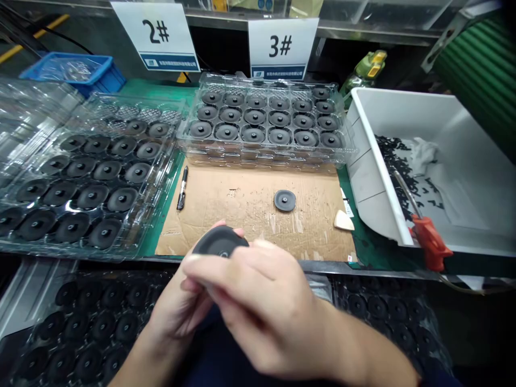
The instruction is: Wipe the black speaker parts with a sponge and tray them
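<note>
Held disc [217,240]: matt, smooth, rubber-like
Stacked trays [266,149]: clear thin plastic, glossy
Cardboard sheet [242,188]: matt paper board, surface scuffed and torn
Bin [373,174]: smooth plastic, soft sheen
3# sign [282,54]: smooth, matt paper
Red-handled tool [429,236]: metal shaft, plastic grip

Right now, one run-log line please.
left hand: holds black disc | right hand: at disc, grip unclear | cardboard: loose disc, pen

2 bare forearms [363,344], bare hands [278,306], dark navy clothing [221,344]
</note>
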`<state>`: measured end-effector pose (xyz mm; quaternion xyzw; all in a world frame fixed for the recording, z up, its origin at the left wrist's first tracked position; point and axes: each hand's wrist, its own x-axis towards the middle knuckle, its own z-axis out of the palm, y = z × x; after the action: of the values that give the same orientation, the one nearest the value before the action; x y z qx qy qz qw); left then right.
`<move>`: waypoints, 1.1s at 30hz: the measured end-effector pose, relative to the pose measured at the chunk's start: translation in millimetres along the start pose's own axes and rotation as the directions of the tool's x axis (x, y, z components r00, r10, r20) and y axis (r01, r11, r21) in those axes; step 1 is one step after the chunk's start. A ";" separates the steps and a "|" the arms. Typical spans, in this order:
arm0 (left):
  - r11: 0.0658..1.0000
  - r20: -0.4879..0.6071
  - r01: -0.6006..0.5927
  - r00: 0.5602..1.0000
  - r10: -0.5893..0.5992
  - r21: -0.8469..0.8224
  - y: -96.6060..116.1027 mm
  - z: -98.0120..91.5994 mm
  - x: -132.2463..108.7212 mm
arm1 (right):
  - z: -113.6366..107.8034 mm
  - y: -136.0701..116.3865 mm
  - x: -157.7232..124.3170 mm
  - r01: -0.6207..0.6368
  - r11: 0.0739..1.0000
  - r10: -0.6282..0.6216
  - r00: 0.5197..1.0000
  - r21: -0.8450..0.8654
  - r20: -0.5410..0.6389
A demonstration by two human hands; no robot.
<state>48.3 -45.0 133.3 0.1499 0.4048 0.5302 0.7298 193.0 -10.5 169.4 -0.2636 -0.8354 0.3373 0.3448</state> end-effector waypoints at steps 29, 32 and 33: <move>0.983 0.229 -0.021 0.971 0.064 -0.183 3.3 -25.6 11.8 | 33.9 87.7 -28.5 -0.561 0.738 0.621 0.782 0.375 -0.050; 0.921 0.238 -0.343 0.925 0.297 0.183 -3.5 -30.7 15.4 | 36.7 84.4 -37.6 -0.584 0.702 0.646 0.763 0.409 -0.019; 0.842 0.257 -0.433 0.896 0.362 0.323 -6.0 -33.0 16.3 | 38.3 84.4 -40.2 -0.591 0.690 0.656 0.755 0.418 -0.017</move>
<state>29.2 -39.7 101.6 0.4151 0.3878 0.5676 0.5960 206.7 1.3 70.0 -0.4854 -0.5801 0.5694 0.3220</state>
